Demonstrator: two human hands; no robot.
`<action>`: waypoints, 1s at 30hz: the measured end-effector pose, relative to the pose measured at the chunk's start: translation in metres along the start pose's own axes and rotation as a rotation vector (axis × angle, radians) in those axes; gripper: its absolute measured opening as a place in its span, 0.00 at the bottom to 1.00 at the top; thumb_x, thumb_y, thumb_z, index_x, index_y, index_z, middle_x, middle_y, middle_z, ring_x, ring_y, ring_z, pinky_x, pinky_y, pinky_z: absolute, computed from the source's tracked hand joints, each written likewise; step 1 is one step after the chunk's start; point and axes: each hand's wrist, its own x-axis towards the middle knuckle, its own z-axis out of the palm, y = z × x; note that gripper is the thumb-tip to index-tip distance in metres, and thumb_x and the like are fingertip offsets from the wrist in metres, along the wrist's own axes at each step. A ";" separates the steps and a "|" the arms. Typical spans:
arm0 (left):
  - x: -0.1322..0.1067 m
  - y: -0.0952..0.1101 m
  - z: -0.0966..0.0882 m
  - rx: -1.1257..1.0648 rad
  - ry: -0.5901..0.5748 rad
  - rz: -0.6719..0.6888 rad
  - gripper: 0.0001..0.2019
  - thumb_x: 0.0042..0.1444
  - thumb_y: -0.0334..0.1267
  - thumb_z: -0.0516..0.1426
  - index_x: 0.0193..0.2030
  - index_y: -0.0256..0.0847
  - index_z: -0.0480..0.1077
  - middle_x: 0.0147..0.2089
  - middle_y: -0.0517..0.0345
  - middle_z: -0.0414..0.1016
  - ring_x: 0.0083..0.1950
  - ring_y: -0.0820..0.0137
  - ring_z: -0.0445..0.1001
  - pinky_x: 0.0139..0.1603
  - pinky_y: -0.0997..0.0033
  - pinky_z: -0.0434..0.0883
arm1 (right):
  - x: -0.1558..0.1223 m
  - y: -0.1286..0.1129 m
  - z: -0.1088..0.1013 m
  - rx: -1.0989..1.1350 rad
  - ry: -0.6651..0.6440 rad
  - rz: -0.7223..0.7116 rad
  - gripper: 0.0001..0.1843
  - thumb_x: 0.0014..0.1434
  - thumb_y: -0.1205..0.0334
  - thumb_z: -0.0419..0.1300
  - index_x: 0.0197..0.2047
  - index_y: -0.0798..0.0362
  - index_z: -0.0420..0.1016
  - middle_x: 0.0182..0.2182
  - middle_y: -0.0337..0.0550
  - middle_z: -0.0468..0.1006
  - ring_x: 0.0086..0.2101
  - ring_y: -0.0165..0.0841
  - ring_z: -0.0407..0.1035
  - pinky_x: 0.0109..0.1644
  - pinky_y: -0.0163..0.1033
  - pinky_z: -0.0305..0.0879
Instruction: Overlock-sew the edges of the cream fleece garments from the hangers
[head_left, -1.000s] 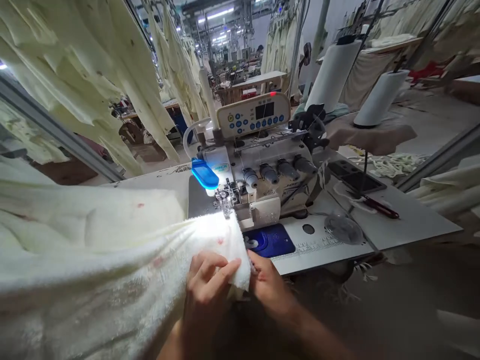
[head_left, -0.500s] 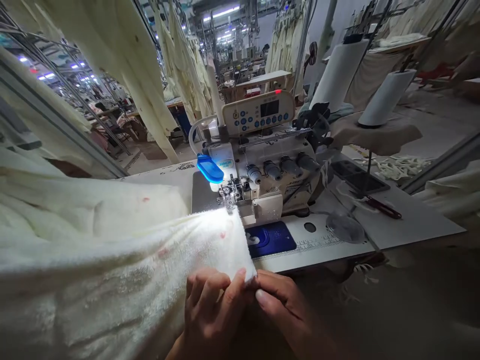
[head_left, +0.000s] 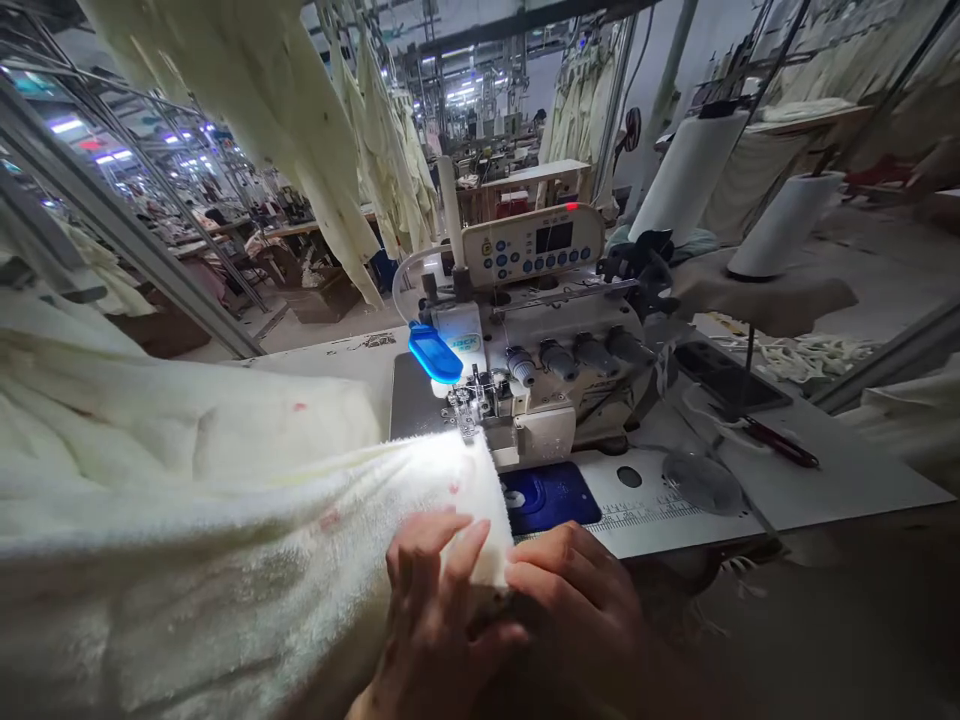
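One fuzzy off-white cloth, soft nap and loose folds, stretches from left of the sewing machine right up to its lit metal foot. Left hand lies on it in front of the machine, fingers loosely spread. Right hand has its fingers bunched at the cloth's edge, can't tell if they're pinching. Smooth, rounded blue plastic guard juts off the machine's left.
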 end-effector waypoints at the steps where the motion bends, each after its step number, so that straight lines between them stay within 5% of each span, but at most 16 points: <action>1: 0.000 -0.003 0.002 0.068 0.017 0.063 0.17 0.57 0.38 0.55 0.53 0.37 0.65 0.52 0.43 0.69 0.58 0.55 0.62 0.60 0.44 0.56 | -0.001 0.000 0.000 0.000 0.014 0.004 0.11 0.62 0.72 0.51 0.43 0.49 0.70 0.35 0.40 0.75 0.33 0.31 0.68 0.40 0.38 0.65; 5: 0.008 -0.021 -0.001 0.222 -0.063 0.289 0.18 0.59 0.26 0.50 0.56 0.37 0.65 0.56 0.49 0.69 0.63 0.61 0.60 0.68 0.49 0.44 | 0.000 0.000 0.001 -0.013 0.045 -0.002 0.12 0.61 0.74 0.50 0.42 0.50 0.70 0.35 0.40 0.76 0.32 0.31 0.68 0.39 0.38 0.63; 11: 0.025 -0.037 -0.010 0.208 -0.132 0.390 0.20 0.57 0.21 0.46 0.56 0.30 0.63 0.57 0.44 0.68 0.63 0.60 0.60 0.63 0.56 0.60 | 0.015 0.006 0.003 -0.010 0.096 -0.003 0.13 0.58 0.78 0.51 0.41 0.52 0.68 0.34 0.42 0.76 0.32 0.31 0.66 0.37 0.39 0.60; 20: 0.047 -0.050 -0.003 0.248 -0.253 0.281 0.26 0.55 0.20 0.42 0.61 0.31 0.59 0.62 0.43 0.62 0.64 0.62 0.58 0.63 0.56 0.62 | 0.039 0.040 0.021 0.018 0.218 -0.037 0.08 0.60 0.72 0.54 0.40 0.52 0.70 0.34 0.42 0.76 0.32 0.32 0.67 0.37 0.39 0.63; 30: 0.083 -0.077 0.003 0.160 -0.476 0.142 0.24 0.57 0.26 0.42 0.61 0.34 0.58 0.64 0.47 0.59 0.64 0.61 0.58 0.64 0.56 0.59 | 0.062 0.057 0.032 -0.160 0.158 0.049 0.08 0.62 0.73 0.52 0.40 0.54 0.70 0.34 0.44 0.74 0.35 0.34 0.66 0.41 0.40 0.65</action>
